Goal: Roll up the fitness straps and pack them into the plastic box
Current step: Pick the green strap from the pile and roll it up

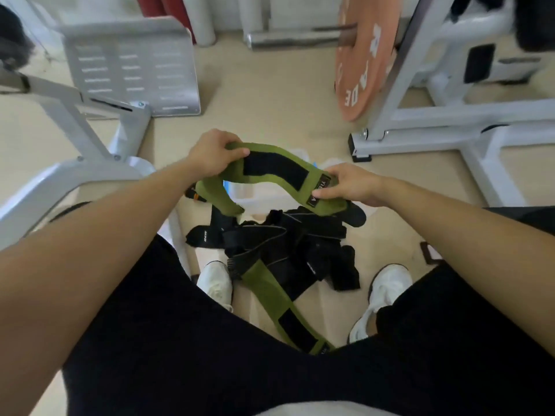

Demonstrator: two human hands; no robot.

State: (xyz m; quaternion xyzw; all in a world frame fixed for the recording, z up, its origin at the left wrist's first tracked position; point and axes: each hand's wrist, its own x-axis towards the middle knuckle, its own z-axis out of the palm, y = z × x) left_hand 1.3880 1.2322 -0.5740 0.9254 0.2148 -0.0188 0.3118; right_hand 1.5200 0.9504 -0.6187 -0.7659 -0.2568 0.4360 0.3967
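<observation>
Beige floor, white gym frames

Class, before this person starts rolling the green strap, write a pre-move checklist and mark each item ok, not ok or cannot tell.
1. Left hand grips one end of the green strap: ok.
2. Right hand pinches the labelled end: ok.
3. Strap lifted clear of the black strap pile: ok.
4. Strap flat and untwisted: not ok, it bows and curls.
5. Plastic box open and reachable: cannot tell, mostly hidden.
6. Second green strap on the floor, unrolled: not ok.

White letters "ADE" on orange weight plate; "A" on green strap label.
</observation>
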